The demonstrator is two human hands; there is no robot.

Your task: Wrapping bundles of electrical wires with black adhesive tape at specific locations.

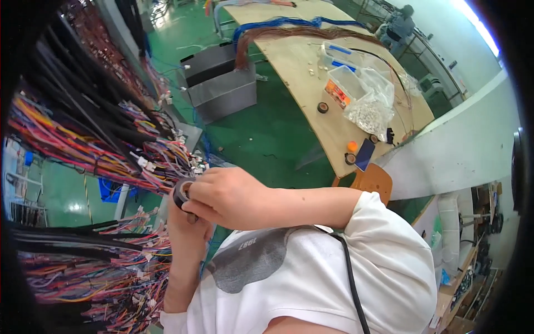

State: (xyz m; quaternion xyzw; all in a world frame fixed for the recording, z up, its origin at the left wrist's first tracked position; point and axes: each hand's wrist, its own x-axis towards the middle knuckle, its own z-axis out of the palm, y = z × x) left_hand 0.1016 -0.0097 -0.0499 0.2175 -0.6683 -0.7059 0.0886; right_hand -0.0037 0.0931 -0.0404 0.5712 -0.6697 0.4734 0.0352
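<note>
A roll of black tape (178, 195) is gripped in my right hand (228, 192), whose fingers close over its side. My left hand (188, 224) is just below and against the roll, with its fingers mostly hidden by the tape and my right hand. A thick bundle of coloured wires (111, 158) with white connectors comes from the left and ends right beside both hands. Whether my left hand grips any of these wires cannot be made out. Lower left, a second wire bundle (105, 267) hangs near my left forearm.
A grey bin (225, 99) stands on the green floor ahead. On the wooden table (289, 61) lie blue and brown wire bundles, clear boxes, a bag of white connectors (370, 117), tape rolls and a phone (364, 155). An orange stool (374, 182) is at its corner. Another person (399, 30) is far back.
</note>
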